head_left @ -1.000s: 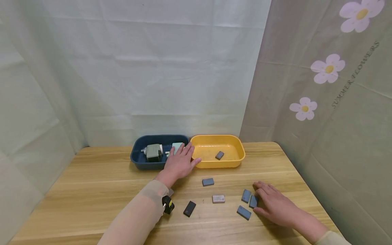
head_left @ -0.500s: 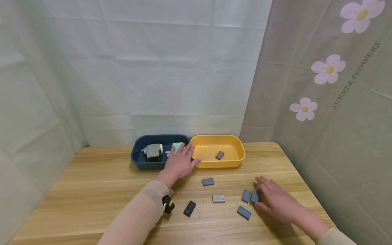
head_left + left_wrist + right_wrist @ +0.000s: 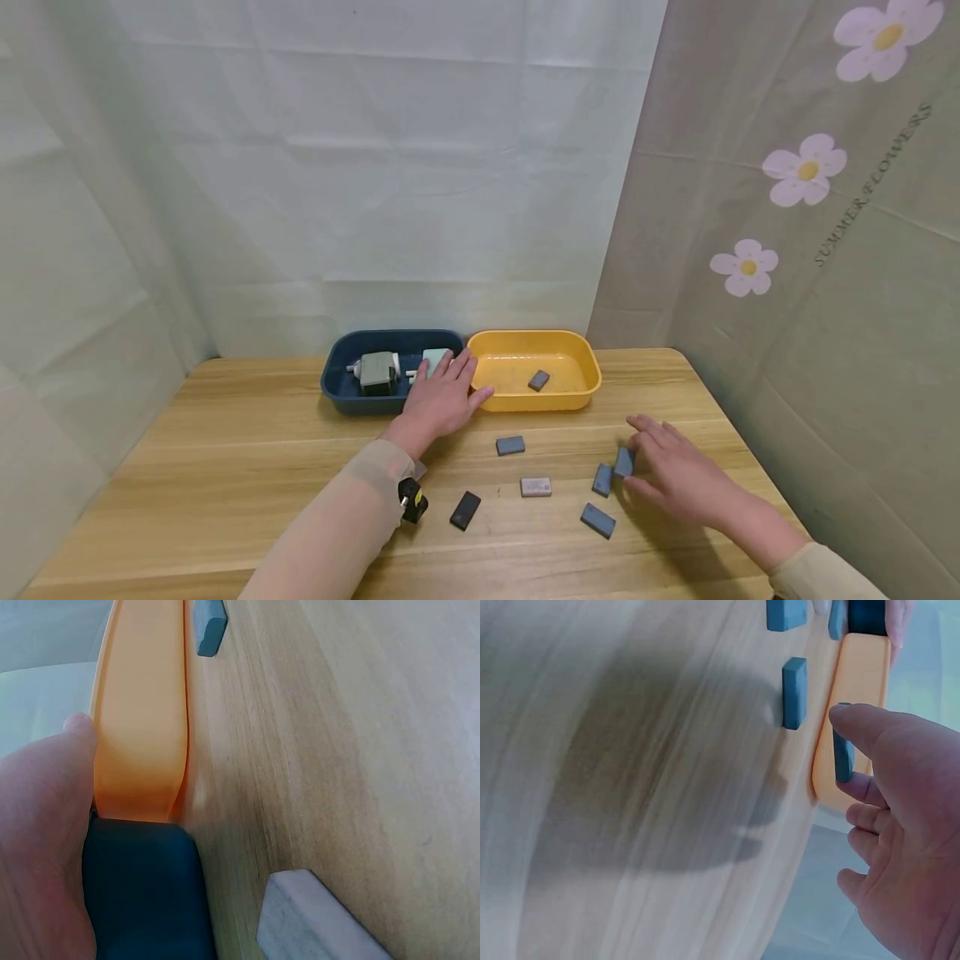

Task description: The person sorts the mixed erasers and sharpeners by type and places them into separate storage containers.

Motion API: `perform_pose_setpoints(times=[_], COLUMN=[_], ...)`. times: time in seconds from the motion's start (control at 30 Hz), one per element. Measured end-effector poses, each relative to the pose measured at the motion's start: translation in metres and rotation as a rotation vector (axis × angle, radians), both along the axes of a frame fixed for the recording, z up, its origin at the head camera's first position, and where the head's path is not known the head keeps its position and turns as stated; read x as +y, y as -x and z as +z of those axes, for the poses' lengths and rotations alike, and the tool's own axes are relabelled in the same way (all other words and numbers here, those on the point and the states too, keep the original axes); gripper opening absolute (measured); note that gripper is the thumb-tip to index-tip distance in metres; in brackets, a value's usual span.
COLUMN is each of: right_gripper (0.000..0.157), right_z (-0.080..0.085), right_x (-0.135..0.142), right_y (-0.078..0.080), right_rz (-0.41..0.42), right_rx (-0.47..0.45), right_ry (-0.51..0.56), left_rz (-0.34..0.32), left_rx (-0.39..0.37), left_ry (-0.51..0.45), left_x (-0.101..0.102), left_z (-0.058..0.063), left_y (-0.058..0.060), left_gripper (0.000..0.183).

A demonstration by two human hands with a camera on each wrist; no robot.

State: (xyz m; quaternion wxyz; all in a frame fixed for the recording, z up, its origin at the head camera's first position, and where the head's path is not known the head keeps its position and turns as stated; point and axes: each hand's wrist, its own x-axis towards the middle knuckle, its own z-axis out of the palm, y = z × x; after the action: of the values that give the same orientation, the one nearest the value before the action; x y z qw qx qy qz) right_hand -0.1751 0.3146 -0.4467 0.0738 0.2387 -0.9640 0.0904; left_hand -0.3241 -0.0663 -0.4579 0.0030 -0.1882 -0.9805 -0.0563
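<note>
My right hand (image 3: 681,477) pinches a small blue-grey rectangular block (image 3: 624,462) between thumb and finger. In the right wrist view that block (image 3: 844,756) is held by its two ends, above the wooden table. Close by on the table lie another blue block (image 3: 602,480) and a third one (image 3: 597,521). My left hand (image 3: 438,402), fingers straight and spread, rests where the navy bin (image 3: 352,407) and the yellow bin (image 3: 536,402) meet. Its fingers partly cover a pale mint item (image 3: 435,358) in the navy bin.
A dark grey-green boxy device (image 3: 377,373) is in the navy bin, and a grey block (image 3: 538,381) in the yellow one. On the table lie a blue block (image 3: 511,446), a light grey block (image 3: 536,487) and a black block (image 3: 465,510). Another pale block (image 3: 311,922) lies beside my left wrist.
My right hand has lifted one blue block off the table and moved slightly away from me with it. My left hand has stayed in place.
</note>
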Motion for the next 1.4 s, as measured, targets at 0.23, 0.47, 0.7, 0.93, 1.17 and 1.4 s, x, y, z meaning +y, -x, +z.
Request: perform_pose_setpoints(times=[0.23,0.47,0.7,0.93,1.17,1.4], right_gripper=[0.034,0.035,0.036,0.036,0.036,0.032], right_z=[0.008,0.013,0.018,0.022,0.024,0.030], right_x=[-0.002,-0.006,-0.012,-0.017,-0.020,-0.026], right_y=[0.006,0.016,0.025,0.031,0.038,0.050], right_rz=[0.009,0.006,-0.008,-0.012,0.000,-0.013], right_rx=[0.015,0.033,0.031,0.043,0.061,0.054], right_ry=[0.018,0.015,0.008,-0.002,0.010,0.043], left_rz=[0.002,-0.001,-0.025,-0.085,-0.125,-0.118], left_rx=[0.002,0.007,0.028,0.033,0.024,0.016], left_ry=[-0.012,0.003,0.025,0.017,0.019,0.008], left_x=[0.000,0.001,0.000,-0.001,-0.002,-0.002], left_z=[-0.002,-0.005,-0.004,0.000,0.003,0.002], left_y=[0.001,0.004,0.004,0.004,0.003,0.003], left_gripper=[0.085,0.085,0.084,0.082,0.080,0.081])
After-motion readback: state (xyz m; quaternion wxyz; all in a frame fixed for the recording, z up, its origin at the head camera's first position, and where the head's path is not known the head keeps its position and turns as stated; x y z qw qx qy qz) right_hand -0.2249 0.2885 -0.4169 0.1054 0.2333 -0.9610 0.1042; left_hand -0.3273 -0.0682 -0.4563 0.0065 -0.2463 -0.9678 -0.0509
